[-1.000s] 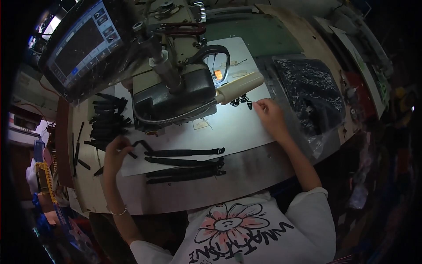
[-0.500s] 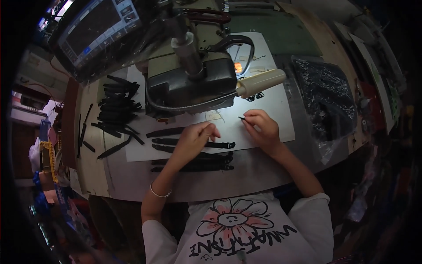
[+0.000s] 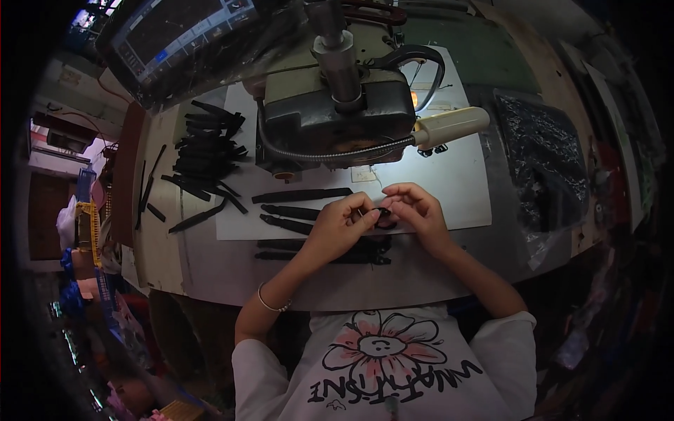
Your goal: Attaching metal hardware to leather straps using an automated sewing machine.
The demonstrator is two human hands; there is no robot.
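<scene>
My left hand point(image 3: 345, 223) is closed in a pinch above a row of narrow black straps point(image 3: 293, 228) on the white board. My right hand point(image 3: 420, 216) pinches from the other side, its fingertips almost meeting the left ones. Between the two sets of fingers a small curved black piece point(image 3: 384, 213) shows, seemingly the end of a strap with a small dark part. The fingers hide most of it, so its exact kind cannot be made out. Another black strap point(image 3: 302, 196) lies flat just beyond my left hand.
A sewing machine head point(image 3: 337, 123) with a pale lamp point(image 3: 453, 126) overhangs the white board point(image 3: 467, 175). A heap of black strips point(image 3: 207, 151) lies at the left. On the right sits a clear plastic bag point(image 3: 544, 161) with dark contents. A screen point(image 3: 179, 42) stands at the upper left.
My right hand has brought its small black piece left and nearer to me, against my left hand. My left hand now pinches at the same spot. The whole view has shifted slightly.
</scene>
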